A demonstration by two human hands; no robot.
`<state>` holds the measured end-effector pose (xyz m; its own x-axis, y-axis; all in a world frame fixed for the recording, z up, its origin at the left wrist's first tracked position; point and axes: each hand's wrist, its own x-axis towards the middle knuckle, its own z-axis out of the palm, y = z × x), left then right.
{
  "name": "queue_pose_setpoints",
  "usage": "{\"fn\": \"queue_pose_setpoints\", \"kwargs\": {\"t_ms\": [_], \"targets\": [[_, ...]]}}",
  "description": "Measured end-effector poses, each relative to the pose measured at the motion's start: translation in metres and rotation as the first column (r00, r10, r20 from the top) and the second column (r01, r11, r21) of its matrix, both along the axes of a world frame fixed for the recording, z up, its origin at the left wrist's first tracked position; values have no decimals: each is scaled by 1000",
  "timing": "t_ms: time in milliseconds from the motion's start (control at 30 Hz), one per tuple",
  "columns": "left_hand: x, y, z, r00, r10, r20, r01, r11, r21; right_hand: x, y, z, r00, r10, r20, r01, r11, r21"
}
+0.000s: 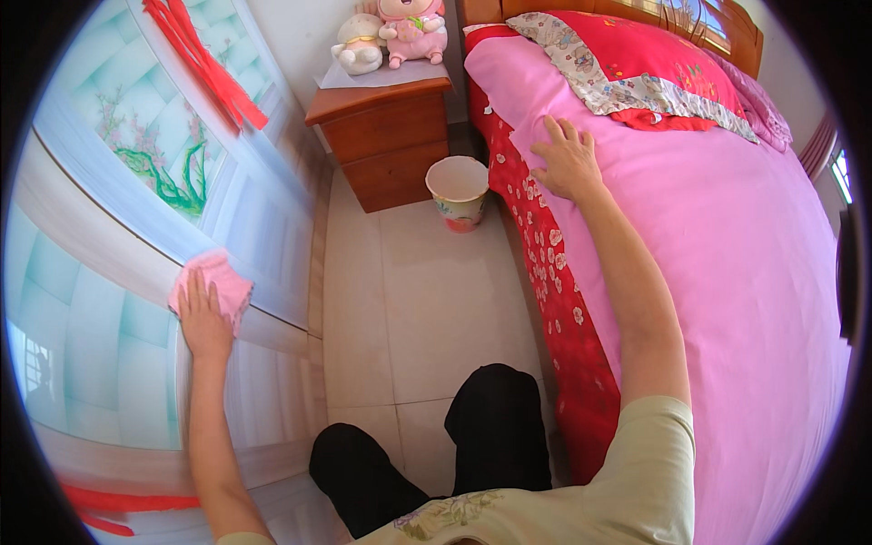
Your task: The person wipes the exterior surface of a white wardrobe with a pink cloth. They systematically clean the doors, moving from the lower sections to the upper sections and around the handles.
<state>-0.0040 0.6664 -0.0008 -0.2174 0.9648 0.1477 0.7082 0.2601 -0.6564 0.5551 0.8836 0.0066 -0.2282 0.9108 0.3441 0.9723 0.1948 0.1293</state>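
On the left, my left hand [206, 320] presses a pink cloth [228, 289] flat against the frame of a wardrobe door [252, 235], near the seam between two doors. The fingers lie over the cloth. My right hand [569, 163] rests with spread fingers on the pink bed sheet [736, 272], close to the edge of the bed, and holds nothing. Glossy panels with a painted blossom branch [163, 177] are set in the wardrobe.
A wooden nightstand [392, 136] bearing plush toys [415, 34] stands at the far end, with a patterned waste bin [458, 194] beside it. Red ribbons [204, 65] hang on the wardrobe. A red pillow [654, 61] lies by the headboard. Tiled floor [449, 306] runs between wardrobe and bed.
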Motion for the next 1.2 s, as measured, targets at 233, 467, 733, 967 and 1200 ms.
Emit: {"fn": "queue_pose_setpoints", "kwargs": {"t_ms": [233,467,733,967,1200], "targets": [[-62,8,-67,896,-443,34,399,836,377,20,13,-10,999,38,-22,-37,998,48],[-1,-7,-102,969,-97,-229,-3,915,-403,19,9,-8,998,33,-57,-30,998,53],[-11,-70,-182,979,-160,-126,57,809,-585,21,14,-15,997,50,-63,-44,994,98],[-3,-68,-30,966,-70,-249,16,977,-215,22,10,-13,999,21,-46,-17,996,92],[24,-62,95,984,-27,-174,65,974,216,29,21,-21,996,62,-62,-54,991,125]]}}
